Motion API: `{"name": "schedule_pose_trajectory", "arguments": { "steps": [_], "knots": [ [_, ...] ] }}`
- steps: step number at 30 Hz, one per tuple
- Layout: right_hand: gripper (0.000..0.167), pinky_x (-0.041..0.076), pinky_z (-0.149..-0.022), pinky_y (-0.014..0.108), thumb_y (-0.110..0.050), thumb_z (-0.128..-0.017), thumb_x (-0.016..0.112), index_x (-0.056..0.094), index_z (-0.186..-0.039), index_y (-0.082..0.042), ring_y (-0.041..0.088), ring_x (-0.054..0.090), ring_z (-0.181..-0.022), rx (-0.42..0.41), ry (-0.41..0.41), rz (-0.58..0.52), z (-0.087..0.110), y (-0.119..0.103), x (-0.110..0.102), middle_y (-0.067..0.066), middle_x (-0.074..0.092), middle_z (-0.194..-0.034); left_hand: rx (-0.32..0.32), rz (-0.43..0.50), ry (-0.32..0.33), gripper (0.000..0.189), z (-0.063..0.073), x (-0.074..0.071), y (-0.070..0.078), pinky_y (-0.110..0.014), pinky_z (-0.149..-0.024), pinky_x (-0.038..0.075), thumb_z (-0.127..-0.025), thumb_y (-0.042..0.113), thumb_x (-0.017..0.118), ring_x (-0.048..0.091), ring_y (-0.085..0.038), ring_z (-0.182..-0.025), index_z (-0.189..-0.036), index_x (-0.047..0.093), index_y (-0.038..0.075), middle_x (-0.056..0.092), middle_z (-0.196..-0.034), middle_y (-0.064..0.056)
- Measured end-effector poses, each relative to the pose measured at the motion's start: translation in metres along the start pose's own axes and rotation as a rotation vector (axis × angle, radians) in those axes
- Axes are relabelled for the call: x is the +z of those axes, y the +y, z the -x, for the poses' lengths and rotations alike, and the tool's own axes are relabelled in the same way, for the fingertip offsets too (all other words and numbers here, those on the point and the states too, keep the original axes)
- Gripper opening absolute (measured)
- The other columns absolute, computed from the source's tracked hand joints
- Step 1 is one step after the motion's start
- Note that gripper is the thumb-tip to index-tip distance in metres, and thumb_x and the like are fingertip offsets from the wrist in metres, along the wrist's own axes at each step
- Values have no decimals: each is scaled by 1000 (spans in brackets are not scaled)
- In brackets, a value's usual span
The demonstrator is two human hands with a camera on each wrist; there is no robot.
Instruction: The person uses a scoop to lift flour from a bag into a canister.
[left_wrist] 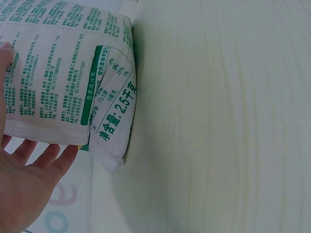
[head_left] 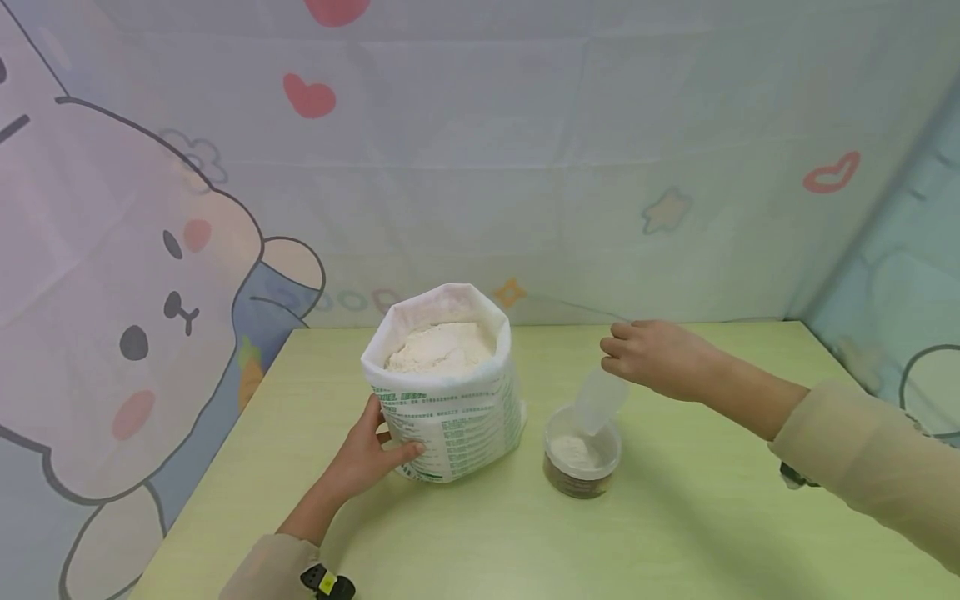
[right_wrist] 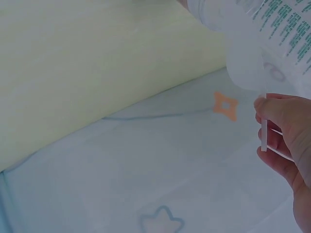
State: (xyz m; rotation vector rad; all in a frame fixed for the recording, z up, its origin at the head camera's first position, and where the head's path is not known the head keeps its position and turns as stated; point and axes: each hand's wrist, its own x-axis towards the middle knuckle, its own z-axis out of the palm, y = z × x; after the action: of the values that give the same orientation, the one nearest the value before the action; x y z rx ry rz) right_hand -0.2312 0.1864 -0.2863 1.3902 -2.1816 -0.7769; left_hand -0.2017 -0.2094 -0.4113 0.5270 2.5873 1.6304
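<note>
A pale fabric backdrop is hanging behind everything, showing a large cartoon animal at the left and scattered red hearts. In front of it the light yellow-green surface is spreading beneath all the things.

The white bag, printed in green, is standing upright near the middle of the surface, its mouth gaping and its rim rolled outward. Inside, a pale powder is filling it to a little below the rim.

Both hands are reaching in from beige sleeves. The left hand is gripping the bag's side, its thumb lying across the printed front and its fingers bending around the edge; the left wrist view is showing those fingers touching the bag's seam. The right hand is closing around the handle of a translucent scoop, pinching it between thumb and fingers.

The round clear tub is sitting on the surface just right of the bag, standing apart from it. Above it the scoop is tilting downward, its lower end reaching the tub's mouth. A smaller amount of pale powder is lying inside the tub.
</note>
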Motion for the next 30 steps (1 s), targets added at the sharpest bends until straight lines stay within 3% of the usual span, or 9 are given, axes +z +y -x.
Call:
{"name": "schedule_pose_trajectory", "arguments": {
  "steps": [7, 16, 21, 30],
  "knots": [
    [21, 48, -58, 24, 1, -70, 75, 63, -84, -9, 17, 51, -72, 94, 1, -156, 4, -1, 1, -1, 57, -80, 11, 0, 4, 84, -5, 0, -17, -49, -99, 42, -77, 20, 76, 38, -29, -127, -140, 21, 29, 38, -136, 0],
    [23, 48, -58, 24, -5, -70, 77, 61, -84, -13, 15, 50, -73, 184, -29, -332, 17, 0, 11, -4, 54, -79, 1, 8, 1, 85, -6, 0, -17, -49, -99, 41, -75, 27, 76, 38, -27, -127, -139, 20, 34, 38, -136, 5],
    [23, 47, -56, 24, -2, -71, 74, 62, -87, -13, 14, 51, -74, 260, -64, -437, 26, -2, 18, -5, 55, -81, -3, 5, -4, 84, -4, 0, -11, -50, -100, 41, -77, 21, 75, 36, -30, -128, -140, 19, 27, 37, -138, -1],
    [24, 49, -58, 25, -3, -71, 74, 61, -88, -14, 13, 56, -75, 368, -28, -564, 43, -16, 29, -7, 56, -82, -1, 5, 5, 85, -5, 0, -17, -50, -99, 41, -75, 27, 77, 37, -29, -128, -139, 21, 31, 37, -137, 3]
  ]
}}
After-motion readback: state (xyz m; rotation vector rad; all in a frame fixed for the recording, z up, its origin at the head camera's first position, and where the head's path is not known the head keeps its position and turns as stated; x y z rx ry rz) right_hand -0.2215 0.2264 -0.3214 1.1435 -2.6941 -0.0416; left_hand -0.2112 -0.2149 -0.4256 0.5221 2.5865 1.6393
